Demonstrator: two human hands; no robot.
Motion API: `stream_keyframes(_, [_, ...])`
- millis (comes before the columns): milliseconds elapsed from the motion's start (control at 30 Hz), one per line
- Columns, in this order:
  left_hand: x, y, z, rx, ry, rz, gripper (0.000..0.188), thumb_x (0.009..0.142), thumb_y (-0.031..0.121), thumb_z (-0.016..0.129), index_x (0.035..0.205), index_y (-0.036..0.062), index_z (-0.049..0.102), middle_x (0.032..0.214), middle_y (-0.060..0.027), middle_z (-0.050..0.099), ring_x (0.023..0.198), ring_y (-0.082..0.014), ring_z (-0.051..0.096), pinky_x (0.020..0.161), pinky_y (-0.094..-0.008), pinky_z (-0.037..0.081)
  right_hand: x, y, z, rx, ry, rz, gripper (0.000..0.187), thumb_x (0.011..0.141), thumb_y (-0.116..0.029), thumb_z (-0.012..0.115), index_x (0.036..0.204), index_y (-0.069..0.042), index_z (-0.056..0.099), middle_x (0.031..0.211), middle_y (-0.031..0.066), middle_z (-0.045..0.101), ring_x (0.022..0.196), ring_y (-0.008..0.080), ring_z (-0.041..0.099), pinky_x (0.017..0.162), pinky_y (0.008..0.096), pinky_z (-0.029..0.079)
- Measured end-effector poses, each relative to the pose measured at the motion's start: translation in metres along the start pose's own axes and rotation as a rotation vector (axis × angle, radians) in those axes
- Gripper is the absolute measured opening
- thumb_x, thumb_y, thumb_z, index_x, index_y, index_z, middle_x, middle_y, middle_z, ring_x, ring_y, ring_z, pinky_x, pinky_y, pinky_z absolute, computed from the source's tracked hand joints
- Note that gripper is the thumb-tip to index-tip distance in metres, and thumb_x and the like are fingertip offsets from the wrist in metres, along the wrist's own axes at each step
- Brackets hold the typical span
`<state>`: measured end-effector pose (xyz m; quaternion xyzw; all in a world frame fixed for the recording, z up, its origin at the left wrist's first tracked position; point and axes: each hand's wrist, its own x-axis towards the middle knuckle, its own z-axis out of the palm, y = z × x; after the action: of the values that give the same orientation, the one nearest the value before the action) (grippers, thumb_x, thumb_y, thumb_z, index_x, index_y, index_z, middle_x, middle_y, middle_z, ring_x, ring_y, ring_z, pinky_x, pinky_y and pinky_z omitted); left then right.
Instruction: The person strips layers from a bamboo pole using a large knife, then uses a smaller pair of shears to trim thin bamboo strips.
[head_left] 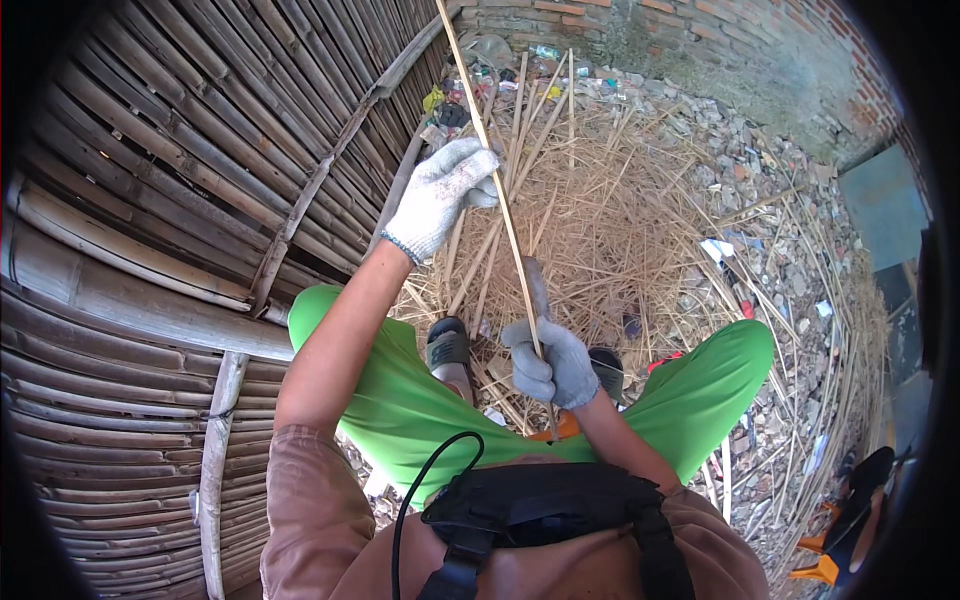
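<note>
A long, thin bamboo strip (511,228) slants from the top of the view down toward my lap. My left hand (440,198), in a white knit glove, closes round it about midway, arm stretched forward. Lower down, between my knees, my right hand (556,366) in a greyer glove has its fingers curled round the same strip. A flat, dull grey blade-like piece (537,287) sticks up from the right hand beside the strip; its handle is hidden in the glove. The strip's lower end shows just below that hand.
Bamboo slat wall (200,150) close on my left. Shavings and split strips (610,230) cover the ground ahead, with rubble and litter around. Brick wall (690,50) behind. More long strips (800,400) lie at right, near a person's foot with orange pieces (820,568).
</note>
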<state>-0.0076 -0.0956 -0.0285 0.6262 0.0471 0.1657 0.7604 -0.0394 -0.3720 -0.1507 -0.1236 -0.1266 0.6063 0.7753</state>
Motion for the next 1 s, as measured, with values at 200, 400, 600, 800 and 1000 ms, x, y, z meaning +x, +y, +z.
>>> stream_keyframes(200, [0.003, 0.004, 0.001, 0.151, 0.071, 0.047, 0.035, 0.102, 0.018, 0.075, 0.132, 0.0004, 0.068, 0.114, -0.009, 0.076, 0.096, -0.0174, 0.072, 0.08, -0.032, 0.059, 0.009, 0.001, 0.006, -0.594, 0.322, -0.005, 0.052, 0.115, -0.037, 0.042, 0.126, 0.004, 0.071, 0.069, 0.0061, 0.06, 0.053, 0.0181, 0.058, 0.05, 0.033, 0.049])
stream_keyframes(400, [0.002, 0.038, -0.011, -0.096, -0.026, 0.176, 0.032, 0.105, 0.013, 0.069, 0.13, -0.0069, 0.063, 0.098, -0.0108, 0.071, 0.085, -0.0203, 0.069, 0.08, -0.0347, 0.06, 0.013, 0.031, -0.095, -1.421, 0.357, 0.142, 0.054, 0.105, -0.048, 0.058, 0.131, -0.002, 0.071, 0.103, 0.0125, 0.078, 0.099, 0.0269, 0.075, 0.092, 0.0404, 0.058])
stream_keyframes(600, [0.015, 0.043, -0.037, -0.119, 0.089, 0.262, 0.028, 0.109, 0.012, 0.064, 0.131, -0.0042, 0.061, 0.097, -0.008, 0.067, 0.081, -0.0177, 0.065, 0.078, -0.0331, 0.058, -0.009, 0.019, -0.195, -1.717, 1.009, 0.588, 0.052, 0.092, -0.042, 0.071, 0.129, -0.005, 0.071, 0.126, 0.0196, 0.076, 0.12, 0.0361, 0.073, 0.1, 0.047, 0.058])
stream_keyframes(800, [0.022, 0.045, -0.022, -0.147, 0.115, 0.422, 0.027, 0.108, 0.013, 0.066, 0.13, -0.0028, 0.063, 0.095, -0.0061, 0.065, 0.078, -0.0161, 0.06, 0.073, -0.0328, 0.052, -0.021, 0.04, -0.226, -1.802, 1.14, 0.735, 0.058, 0.09, -0.024, 0.072, 0.143, -0.006, 0.057, 0.126, 0.0234, 0.075, 0.119, 0.0383, 0.074, 0.099, 0.0496, 0.059])
stream_keyframes(1000, [0.035, 0.035, -0.012, -0.149, 0.204, 0.446, 0.027, 0.108, 0.012, 0.065, 0.131, -0.0035, 0.063, 0.098, -0.011, 0.069, 0.08, -0.0183, 0.062, 0.075, -0.0348, 0.055, -0.013, 0.037, -0.216, -1.725, 1.174, 0.678, 0.059, 0.086, -0.024, 0.075, 0.137, -0.005, 0.056, 0.123, 0.0256, 0.075, 0.117, 0.0385, 0.074, 0.097, 0.048, 0.06])
